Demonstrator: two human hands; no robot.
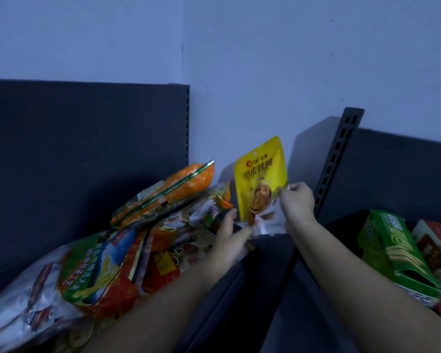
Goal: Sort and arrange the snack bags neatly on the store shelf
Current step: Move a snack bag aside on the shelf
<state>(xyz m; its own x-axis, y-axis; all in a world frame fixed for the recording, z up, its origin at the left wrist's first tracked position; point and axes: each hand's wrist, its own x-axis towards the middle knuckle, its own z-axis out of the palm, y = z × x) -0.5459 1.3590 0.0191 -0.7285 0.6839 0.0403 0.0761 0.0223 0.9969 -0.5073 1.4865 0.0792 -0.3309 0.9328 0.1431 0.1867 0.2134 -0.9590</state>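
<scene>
While both hands' fingers pinch the yellow pouch (261, 178), bags (127, 240) crowd the dark shelf (285, 289).

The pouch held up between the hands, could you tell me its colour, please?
Bright yellow pouch with a brown nut picture, seen in the head view.

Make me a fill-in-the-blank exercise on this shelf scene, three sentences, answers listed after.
1. The right hand pinches the edge of a small ____ pouch with a hang hole at its top.
2. The left hand rests against the ____ of snack bags on the shelf.
3. The open box of sticks at the far right is ____.

Missing words: yellow; pile; green
</scene>
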